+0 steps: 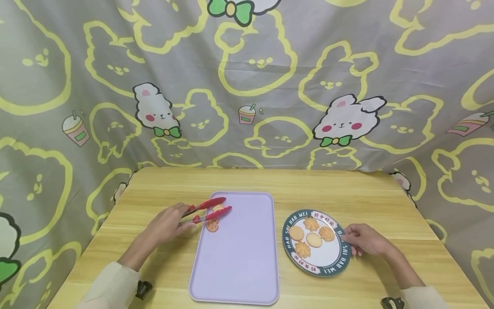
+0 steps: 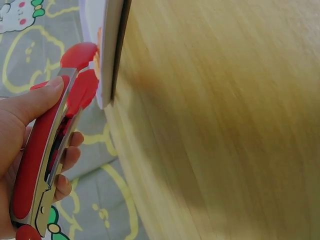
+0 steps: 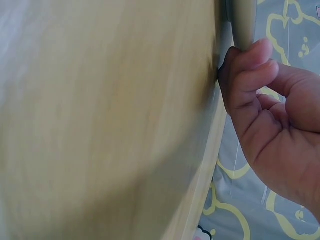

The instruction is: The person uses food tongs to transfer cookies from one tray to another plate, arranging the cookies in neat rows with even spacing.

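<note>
Red-tipped tongs [image 1: 214,202] are gripped in the left hand [image 1: 170,223], the thumb along one handle and the fingers curled round the other. Their tips stand apart, on either side of a pale biscuit [image 1: 218,208] near the far left corner of a lilac tray [image 1: 239,257]; whether they bear on it cannot be told. A browner biscuit [image 1: 212,225] lies just beside it, close to the tray's left edge. Well apart from the left, the right hand [image 1: 364,239] pinches the rim of a round plate [image 1: 326,257] holding five biscuits [image 1: 314,240].

Risks, as judged: too hard a squeeze could crack the pale biscuit, and too slack a one could drop it. A sideways sweep of the lower tip could knock the browner biscuit against the tray's low edge or over it. Tipping the plate by its single held side could slide its load.

Surface: light wood-grain table [image 1: 247,180], tray and plate side by side with a narrow gap between. Room: grey cloth [image 1: 270,103] printed with yellow outlined animals, white rabbits and drink cups hangs behind and at both sides, with visible folds.
</note>
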`<state>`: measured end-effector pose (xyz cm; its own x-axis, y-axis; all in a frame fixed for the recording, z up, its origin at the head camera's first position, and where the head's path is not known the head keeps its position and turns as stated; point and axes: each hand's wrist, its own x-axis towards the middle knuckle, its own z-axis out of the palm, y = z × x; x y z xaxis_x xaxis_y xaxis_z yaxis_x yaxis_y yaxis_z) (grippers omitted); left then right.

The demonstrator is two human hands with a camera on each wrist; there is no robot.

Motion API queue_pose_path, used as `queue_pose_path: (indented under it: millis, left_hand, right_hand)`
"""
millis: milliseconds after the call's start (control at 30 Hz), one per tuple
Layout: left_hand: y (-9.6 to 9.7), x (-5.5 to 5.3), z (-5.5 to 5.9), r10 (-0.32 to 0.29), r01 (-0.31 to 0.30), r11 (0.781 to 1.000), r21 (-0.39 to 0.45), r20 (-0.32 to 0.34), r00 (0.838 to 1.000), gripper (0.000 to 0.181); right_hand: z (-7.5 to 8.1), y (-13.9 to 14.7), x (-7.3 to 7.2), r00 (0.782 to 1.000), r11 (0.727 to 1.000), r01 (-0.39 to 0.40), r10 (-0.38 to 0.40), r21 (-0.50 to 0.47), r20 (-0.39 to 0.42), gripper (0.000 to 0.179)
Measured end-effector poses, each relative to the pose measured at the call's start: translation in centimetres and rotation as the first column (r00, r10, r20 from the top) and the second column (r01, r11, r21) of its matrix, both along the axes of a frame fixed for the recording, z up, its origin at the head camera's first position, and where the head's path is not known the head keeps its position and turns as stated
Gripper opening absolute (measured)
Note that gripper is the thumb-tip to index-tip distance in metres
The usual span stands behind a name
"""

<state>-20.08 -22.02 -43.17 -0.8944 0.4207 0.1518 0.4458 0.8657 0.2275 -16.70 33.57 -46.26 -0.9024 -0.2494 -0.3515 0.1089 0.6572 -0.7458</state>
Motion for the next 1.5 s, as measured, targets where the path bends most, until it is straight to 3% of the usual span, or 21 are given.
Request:
queue_pose_path:
  millis: [200, 467, 633, 800, 933, 1133, 1333, 1500]
  left_hand:
    - [0.7, -0.1, 0.5, -0.017, 0.017, 1.000, 0.000, -0.025, 1.000, 0.049]
    - [2.9, -0.2, 2.1, -0.066, 0.066, 0.998, -0.006, -0.059, 0.996, 0.048]
    - [5.5, -0.3, 3.5, -0.141, 0.138, 0.990, -0.040, -0.102, 0.985, 0.051]
    - [9.3, -0.2, 4.6, -0.218, 0.211, 0.975, -0.073, -0.103, 0.971, 0.048]
    - [12.6, 0.0, 4.6, -0.271, 0.262, 0.960, -0.098, -0.104, 0.957, 0.052]
    - [16.9, 0.7, 4.2, -0.338, 0.330, 0.934, -0.140, -0.041, 0.940, 0.056]
    - [20.1, 1.5, 3.5, -0.390, 0.384, 0.905, -0.183, 0.005, 0.921, 0.056]
    - [22.4, 1.8, 2.8, -0.450, 0.443, 0.870, -0.214, 0.021, 0.893, 0.054]
  right_hand:
    - [-0.1, 0.0, 0.1, 1.000, 1.000, 0.010, -0.010, -0.001, 0.001, 0.022]
    - [-0.2, 0.1, 0.2, 1.000, 1.000, 0.003, -0.003, -0.014, 0.003, 0.023]
    - [-0.2, 0.2, 0.1, 1.000, 1.000, 0.004, -0.004, -0.008, 0.003, 0.022]
    - [-0.3, 0.3, 0.1, 1.000, 1.000, -0.002, 0.002, -0.021, 0.001, 0.024]
    - [-0.3, 0.3, 0.2, 1.000, 1.000, 0.004, -0.004, -0.023, 0.005, 0.024]
    - [-0.4, 0.3, 0.0, 1.000, 0.999, -0.007, 0.007, -0.033, -0.005, 0.025]
    - [-0.5, 0.4, -0.2, 0.999, 0.998, -0.031, 0.030, -0.049, -0.022, 0.024]
    - [-0.5, 0.5, -0.3, 0.999, 0.998, -0.031, 0.030, -0.051, -0.016, 0.024]
